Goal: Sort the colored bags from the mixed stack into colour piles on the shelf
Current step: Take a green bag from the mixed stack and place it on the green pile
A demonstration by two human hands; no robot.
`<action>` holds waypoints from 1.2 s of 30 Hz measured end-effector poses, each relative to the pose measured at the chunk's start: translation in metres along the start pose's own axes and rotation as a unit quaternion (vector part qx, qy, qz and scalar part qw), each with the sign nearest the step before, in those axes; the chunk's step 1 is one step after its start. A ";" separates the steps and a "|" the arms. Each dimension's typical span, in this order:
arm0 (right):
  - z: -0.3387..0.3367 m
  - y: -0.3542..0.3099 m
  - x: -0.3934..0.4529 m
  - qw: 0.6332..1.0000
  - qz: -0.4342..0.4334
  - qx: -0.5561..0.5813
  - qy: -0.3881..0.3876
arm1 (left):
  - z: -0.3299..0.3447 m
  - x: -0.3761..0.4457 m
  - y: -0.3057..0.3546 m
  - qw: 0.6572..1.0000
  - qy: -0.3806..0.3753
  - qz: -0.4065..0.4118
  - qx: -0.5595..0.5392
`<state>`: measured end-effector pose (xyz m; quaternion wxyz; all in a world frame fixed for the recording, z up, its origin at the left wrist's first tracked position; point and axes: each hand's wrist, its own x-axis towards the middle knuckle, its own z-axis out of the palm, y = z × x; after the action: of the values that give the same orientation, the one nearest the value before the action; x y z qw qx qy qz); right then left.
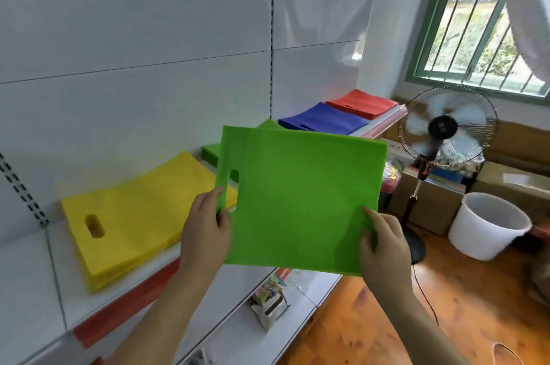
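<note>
Both hands hold one green bag [300,201] flat in the air in front of the shelf [166,263], with its cut-out handle slot on the side of the left grip. The left hand [205,233] pinches the bag at its lower left edge, just under the slot: the thumb lies on the front face and the other fingers are hidden behind the fabric. The right hand [384,248] pinches the lower right corner in the same way, thumb on the front, fingers behind. So each grip is closed on the bag, and the bag hangs between them a little tilted, its top edge leaning away from the person. Behind the left grip and further to that side, a yellow pile [131,215] lies on the shelf, with a handle slot showing near its front edge. Directly behind the held bag, a green pile [211,151] lies on the same shelf; most of it is covered by the bag, and only a corner and a strip show. Beyond the top edge of the bag, toward the side of the right grip, a blue pile [324,120] lies on the shelf, and just beside it a red pile [361,102] at the end of the shelf. Past the right grip, a standing fan [443,129] and a white bucket [488,224] stand on the wooden floor [464,305]
</note>
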<state>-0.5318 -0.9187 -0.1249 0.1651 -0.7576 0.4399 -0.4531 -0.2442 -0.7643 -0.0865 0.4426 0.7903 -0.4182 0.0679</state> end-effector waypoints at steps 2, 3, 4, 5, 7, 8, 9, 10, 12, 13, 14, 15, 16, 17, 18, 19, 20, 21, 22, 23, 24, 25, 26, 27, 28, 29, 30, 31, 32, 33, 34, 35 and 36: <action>0.007 0.013 0.032 1.000 -0.007 -0.020 -0.006 | 0.028 0.025 0.004 1.000 0.003 -0.007 -0.006; 0.010 0.018 0.050 0.999 -0.008 -0.031 -0.010 | 0.041 0.037 0.007 1.000 0.004 -0.011 -0.010; 0.013 0.023 0.069 0.999 -0.007 -0.039 -0.014 | 0.053 0.050 0.011 1.000 0.002 -0.017 -0.013; 0.016 0.026 0.088 0.999 -0.008 -0.047 -0.021 | 0.064 0.061 0.014 1.000 -0.001 -0.024 -0.016; 0.025 0.031 0.126 0.998 -0.023 -0.058 -0.026 | 0.082 0.083 0.018 0.999 -0.002 -0.035 -0.018; 0.031 0.033 0.144 0.997 -0.034 -0.059 -0.022 | 0.089 0.094 0.018 0.999 0.000 -0.036 -0.017; 0.038 0.035 0.161 0.998 -0.039 -0.056 -0.017 | 0.095 0.104 0.017 0.999 0.002 -0.040 -0.015; 0.046 0.037 0.177 0.998 -0.040 -0.050 -0.014 | 0.100 0.113 0.016 0.999 0.006 -0.049 -0.012; 0.065 0.041 0.203 0.998 -0.042 -0.040 -0.023 | 0.108 0.127 0.013 0.997 0.013 -0.073 0.000; 0.076 0.042 0.214 0.998 -0.046 -0.036 -0.030 | 0.110 0.132 0.011 0.996 0.015 -0.082 0.007; 0.087 0.044 0.224 0.997 -0.053 -0.032 -0.039 | 0.113 0.136 0.009 0.996 0.018 -0.087 0.016; 0.099 0.045 0.235 0.996 -0.061 -0.028 -0.051 | 0.115 0.139 0.006 0.995 0.023 -0.093 0.024; 0.111 0.046 0.246 0.995 -0.068 -0.022 -0.063 | 0.117 0.143 0.004 0.994 0.033 -0.100 0.035; 0.123 0.048 0.259 0.994 -0.072 -0.013 -0.076 | 0.118 0.146 0.001 0.992 0.043 -0.108 0.049; 0.135 0.048 0.271 0.993 -0.076 -0.004 -0.092 | 0.120 0.149 -0.001 0.990 0.053 -0.118 0.063; 0.147 0.050 0.282 0.990 -0.083 0.004 -0.111 | 0.122 0.151 -0.003 0.987 0.062 -0.128 0.079; 0.159 0.051 0.292 0.987 -0.096 0.010 -0.130 | 0.125 0.152 -0.004 0.983 0.068 -0.137 0.096; 0.171 0.052 0.301 0.983 -0.110 0.015 -0.148 | 0.128 0.153 -0.006 0.980 0.072 -0.148 0.116; 0.182 0.052 0.310 0.978 -0.124 0.020 -0.166 | 0.132 0.154 -0.007 0.975 0.073 -0.161 0.136; 0.193 0.052 0.319 0.973 -0.138 0.024 -0.186 | 0.135 0.155 -0.008 0.969 0.074 -0.178 0.154; 0.204 0.053 0.327 0.966 -0.151 0.027 -0.206 | 0.139 0.157 -0.008 0.962 0.074 -0.198 0.173; 0.214 0.053 0.334 0.960 -0.165 0.027 -0.224 | 0.143 0.159 -0.006 0.954 0.074 -0.217 0.191; 0.224 0.053 0.341 0.953 -0.177 0.025 -0.243 | 0.148 0.161 -0.005 0.947 0.074 -0.234 0.209; 0.233 0.054 0.346 0.946 -0.183 0.018 -0.265 | 0.152 0.162 -0.004 0.940 0.072 -0.249 0.224; 0.241 0.055 0.350 0.939 -0.184 0.008 -0.290 | 0.156 0.163 -0.003 0.933 0.066 -0.265 0.236; 0.248 0.056 0.350 0.932 -0.183 -0.006 -0.313 | 0.159 0.163 -0.003 0.927 0.054 -0.277 0.249; 0.255 0.059 0.351 0.923 -0.187 -0.017 -0.336 | 0.162 0.163 -0.002 0.920 0.044 -0.290 0.261; 0.259 0.063 0.349 0.916 -0.193 -0.029 -0.350 | 0.164 0.163 -0.001 0.916 0.035 -0.296 0.270; 0.263 0.066 0.350 0.910 -0.202 -0.039 -0.359 | 0.167 0.162 0.000 0.911 0.030 -0.300 0.281; 0.266 0.068 0.352 0.905 -0.208 -0.047 -0.367 | 0.169 0.162 0.001 0.906 0.026 -0.305 0.293; 0.268 0.069 0.355 0.901 -0.212 -0.052 -0.374 | 0.170 0.163 0.002 0.901 0.025 -0.310 0.301; 0.270 0.069 0.357 0.899 -0.213 -0.056 -0.379 | 0.171 0.164 0.002 0.898 0.023 -0.314 0.308; 0.272 0.070 0.358 0.897 -0.214 -0.058 -0.382 | 0.172 0.165 0.002 0.894 0.021 -0.316 0.317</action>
<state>-0.2696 -1.2905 -0.1224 0.1748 -0.9567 0.1954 -0.1265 -0.1853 -0.9943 -0.1092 0.1758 0.9775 -0.0932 0.0697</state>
